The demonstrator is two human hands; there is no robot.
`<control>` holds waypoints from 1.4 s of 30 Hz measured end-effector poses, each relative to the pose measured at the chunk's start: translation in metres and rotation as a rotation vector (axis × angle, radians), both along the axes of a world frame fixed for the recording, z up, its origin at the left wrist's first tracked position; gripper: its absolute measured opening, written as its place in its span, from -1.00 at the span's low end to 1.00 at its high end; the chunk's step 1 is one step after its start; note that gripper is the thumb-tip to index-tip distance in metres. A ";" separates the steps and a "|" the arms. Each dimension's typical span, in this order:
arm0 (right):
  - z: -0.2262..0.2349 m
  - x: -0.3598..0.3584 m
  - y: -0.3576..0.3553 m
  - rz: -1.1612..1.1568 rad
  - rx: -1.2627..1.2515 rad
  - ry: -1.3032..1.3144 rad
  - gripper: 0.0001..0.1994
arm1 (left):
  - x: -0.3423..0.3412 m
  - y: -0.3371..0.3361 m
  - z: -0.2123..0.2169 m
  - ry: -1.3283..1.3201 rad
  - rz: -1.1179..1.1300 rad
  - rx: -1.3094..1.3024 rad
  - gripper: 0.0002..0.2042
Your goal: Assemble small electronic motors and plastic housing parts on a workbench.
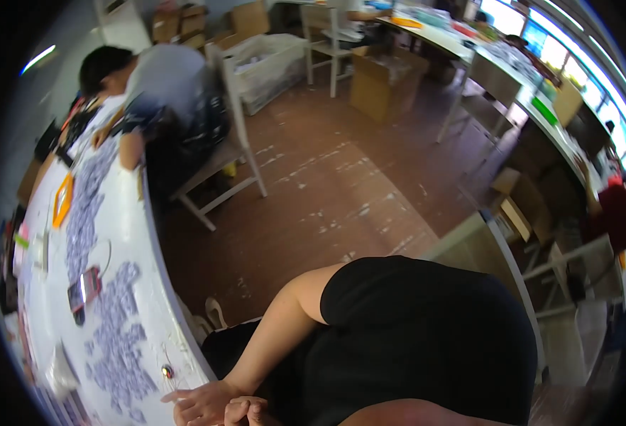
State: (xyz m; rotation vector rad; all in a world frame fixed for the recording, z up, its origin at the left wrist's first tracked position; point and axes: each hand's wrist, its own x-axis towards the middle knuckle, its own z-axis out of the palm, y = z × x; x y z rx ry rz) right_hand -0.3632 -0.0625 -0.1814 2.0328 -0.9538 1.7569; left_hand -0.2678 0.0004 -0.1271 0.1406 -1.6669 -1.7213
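The small shiny round piece (167, 371) lies on the white table (162, 305) near its edge, just right of the scattered violet-grey pieces (120, 348) — too small to tell a long axis or which way it points. Next comes the right hand (204, 404), one finger stretched leftward near the piece, the others bent. Rightmost, the left hand (247, 410) is curled and cut by the lower edge — whether either hand grips anything, I cannot tell.
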 end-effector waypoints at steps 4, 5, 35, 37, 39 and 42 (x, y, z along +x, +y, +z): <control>0.009 -0.003 0.010 -0.057 0.009 -0.015 -0.78 | -0.006 0.013 -0.007 0.244 -0.244 0.367 -0.94; 0.010 -0.005 0.011 -0.072 0.008 -0.017 -0.78 | -0.007 0.014 -0.008 0.238 -0.226 0.324 -0.93; -0.236 -0.018 -0.013 -0.133 1.321 0.074 -0.42 | 0.064 -0.005 -0.021 -0.680 1.118 -0.944 -0.34; -0.236 -0.024 -0.027 -0.290 1.130 0.256 -0.49 | 0.068 0.001 -0.018 -0.813 1.197 -0.873 -0.31; -0.213 -0.012 -0.054 -0.213 1.085 0.358 -0.49 | 0.073 0.000 -0.017 -0.750 1.240 -0.928 -0.36; -0.208 -0.009 -0.070 -0.163 1.081 0.482 -0.50 | 0.082 0.004 -0.021 -0.756 1.272 -0.885 -0.39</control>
